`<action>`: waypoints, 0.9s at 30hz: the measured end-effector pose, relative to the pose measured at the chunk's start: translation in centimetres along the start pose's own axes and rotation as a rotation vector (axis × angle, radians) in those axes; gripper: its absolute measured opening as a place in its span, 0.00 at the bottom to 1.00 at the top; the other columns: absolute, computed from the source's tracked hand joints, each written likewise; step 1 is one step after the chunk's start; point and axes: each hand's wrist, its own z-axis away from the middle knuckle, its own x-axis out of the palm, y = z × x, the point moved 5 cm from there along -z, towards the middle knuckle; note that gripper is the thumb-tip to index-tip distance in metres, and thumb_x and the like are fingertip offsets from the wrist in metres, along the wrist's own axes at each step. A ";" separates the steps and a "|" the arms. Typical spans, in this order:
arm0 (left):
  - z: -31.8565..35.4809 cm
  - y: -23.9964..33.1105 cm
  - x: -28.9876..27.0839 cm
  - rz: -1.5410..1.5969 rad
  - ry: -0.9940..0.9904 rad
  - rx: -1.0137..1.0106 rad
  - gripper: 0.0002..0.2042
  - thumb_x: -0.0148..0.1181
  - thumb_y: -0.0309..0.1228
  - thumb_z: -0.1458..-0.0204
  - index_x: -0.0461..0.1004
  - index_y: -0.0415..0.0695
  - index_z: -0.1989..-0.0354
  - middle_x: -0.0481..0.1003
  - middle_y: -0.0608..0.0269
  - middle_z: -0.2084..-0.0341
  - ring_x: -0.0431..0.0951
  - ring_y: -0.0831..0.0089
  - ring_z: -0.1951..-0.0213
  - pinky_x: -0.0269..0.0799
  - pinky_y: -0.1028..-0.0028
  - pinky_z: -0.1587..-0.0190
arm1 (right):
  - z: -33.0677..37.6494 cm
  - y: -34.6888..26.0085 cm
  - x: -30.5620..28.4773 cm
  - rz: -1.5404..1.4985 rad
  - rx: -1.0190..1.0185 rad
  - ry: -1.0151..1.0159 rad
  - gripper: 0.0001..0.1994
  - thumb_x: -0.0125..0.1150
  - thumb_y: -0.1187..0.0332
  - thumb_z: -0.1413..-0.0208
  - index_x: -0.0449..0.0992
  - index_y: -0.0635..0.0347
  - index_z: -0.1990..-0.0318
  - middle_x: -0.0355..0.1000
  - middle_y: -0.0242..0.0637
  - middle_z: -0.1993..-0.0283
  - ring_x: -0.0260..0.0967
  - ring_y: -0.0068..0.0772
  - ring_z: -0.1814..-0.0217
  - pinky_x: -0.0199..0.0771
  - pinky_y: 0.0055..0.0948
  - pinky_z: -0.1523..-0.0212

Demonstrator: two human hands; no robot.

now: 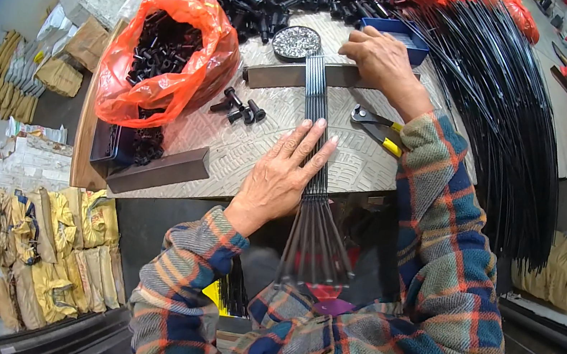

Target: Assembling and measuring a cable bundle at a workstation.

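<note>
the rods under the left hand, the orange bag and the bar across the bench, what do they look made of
Rods: probably black-coated metal, thin, straight, glossy. Orange bag: thin plastic film, crinkled, shiny, half see-through over the black parts. Bar: seems dull grey-brown metal, flat with sharp edges. The left hand presses the rods flat.

Counts on bench: 2 hands, 1 rod bundle, 1 pliers, 2 bars

Two hands are working: left hand [282,173] and right hand [379,60]; one flat bundle of thin black rods [318,120] is lying across, rod count unclear; one yellow-handled pliers [377,126]; two metal bars [291,74] [157,170]; one orange bag [170,52]; one round tin [296,42]; one blue tray [399,37]; about four loose black caps [239,108].
</note>
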 end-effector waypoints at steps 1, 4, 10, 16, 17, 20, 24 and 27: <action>0.0 0.0 0.0 0.034 -0.005 -0.010 0.34 0.56 0.36 0.61 0.54 0.46 0.41 0.52 0.48 0.41 0.54 0.54 0.41 0.51 0.62 0.41 | 0.0 0.0 0.1 -0.009 -0.007 0.002 0.09 0.59 0.68 0.61 0.76 0.46 0.67 0.69 0.22 0.66 0.65 0.25 0.58 0.64 0.29 0.59; 0.1 0.1 -0.6 0.112 0.007 -0.025 0.34 0.54 0.31 0.61 0.53 0.46 0.40 0.51 0.45 0.41 0.55 0.52 0.41 0.51 0.62 0.41 | -0.5 -0.5 -0.2 0.028 -0.005 -0.028 0.07 0.57 0.69 0.57 0.76 0.47 0.68 0.69 0.23 0.66 0.65 0.23 0.59 0.60 0.28 0.59; 0.2 -0.2 0.0 0.103 0.048 -0.027 0.31 0.50 0.29 0.58 0.53 0.43 0.40 0.50 0.42 0.41 0.54 0.52 0.41 0.50 0.63 0.40 | -0.4 -0.4 0.7 -0.061 -0.048 0.005 0.09 0.56 0.73 0.57 0.75 0.46 0.67 0.68 0.24 0.67 0.65 0.23 0.58 0.56 0.28 0.57; 0.0 0.0 0.0 0.038 0.025 -0.008 0.30 0.49 0.28 0.57 0.53 0.42 0.41 0.51 0.43 0.41 0.53 0.52 0.40 0.50 0.62 0.40 | 0.2 0.4 0.3 0.004 -0.058 0.196 0.08 0.56 0.70 0.55 0.74 0.48 0.65 0.69 0.25 0.66 0.64 0.24 0.58 0.55 0.27 0.57; 0.1 0.0 -0.1 0.066 0.019 -0.013 0.30 0.49 0.28 0.58 0.53 0.42 0.41 0.51 0.43 0.41 0.54 0.52 0.40 0.50 0.62 0.40 | 0.2 0.2 0.3 0.027 -0.055 0.132 0.07 0.55 0.67 0.54 0.74 0.48 0.65 0.69 0.24 0.68 0.64 0.25 0.60 0.56 0.26 0.55; 0.2 -0.1 -0.1 0.076 0.010 -0.012 0.33 0.53 0.29 0.60 0.53 0.43 0.41 0.51 0.43 0.41 0.53 0.52 0.40 0.50 0.62 0.40 | -0.2 0.2 0.5 -0.022 -0.030 -0.086 0.07 0.54 0.68 0.53 0.75 0.48 0.66 0.69 0.24 0.69 0.64 0.25 0.60 0.56 0.25 0.55; 0.2 -0.1 -0.1 0.120 -0.016 -0.026 0.36 0.57 0.32 0.63 0.53 0.43 0.41 0.50 0.43 0.41 0.53 0.52 0.40 0.49 0.62 0.39 | 0.0 0.3 0.5 -0.054 -0.017 -0.019 0.06 0.53 0.69 0.53 0.76 0.48 0.68 0.70 0.24 0.68 0.64 0.24 0.59 0.57 0.26 0.55; 0.2 -0.1 -0.1 0.150 -0.007 -0.030 0.38 0.59 0.33 0.65 0.52 0.43 0.40 0.49 0.42 0.41 0.52 0.51 0.40 0.49 0.62 0.39 | 0.1 0.2 0.7 -0.088 -0.025 -0.045 0.10 0.50 0.75 0.55 0.76 0.49 0.66 0.73 0.28 0.64 0.67 0.26 0.57 0.60 0.31 0.54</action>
